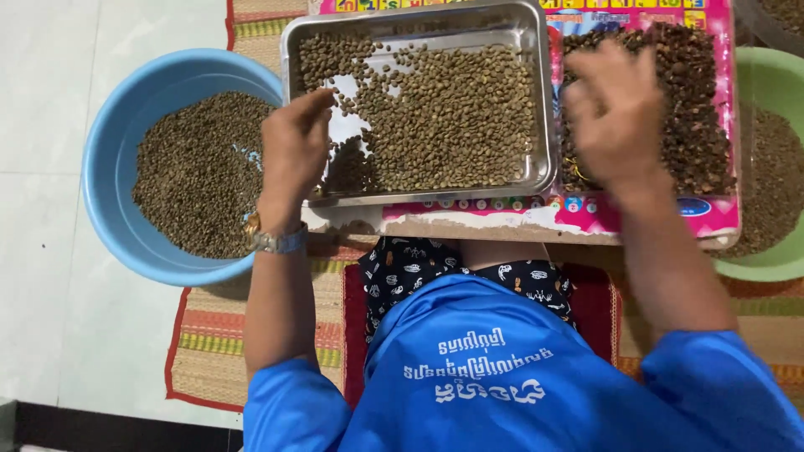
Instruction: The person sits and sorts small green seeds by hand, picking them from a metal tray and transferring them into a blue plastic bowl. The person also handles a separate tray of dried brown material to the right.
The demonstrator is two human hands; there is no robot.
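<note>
Left hand (293, 146) fingers bunched, tips down at tray's (540, 100) near-left corner; whether they pinch beans (452, 117), cannot tell. Beans spread just right of the fingertips. Right hand (615, 113) blurred, loosely curled over dark pile (695, 125).

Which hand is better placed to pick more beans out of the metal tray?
Probably the left hand: its fingertips are already over the metal tray of greenish beans. The right hand is blurred, above the dark pile beside the tray.
</note>
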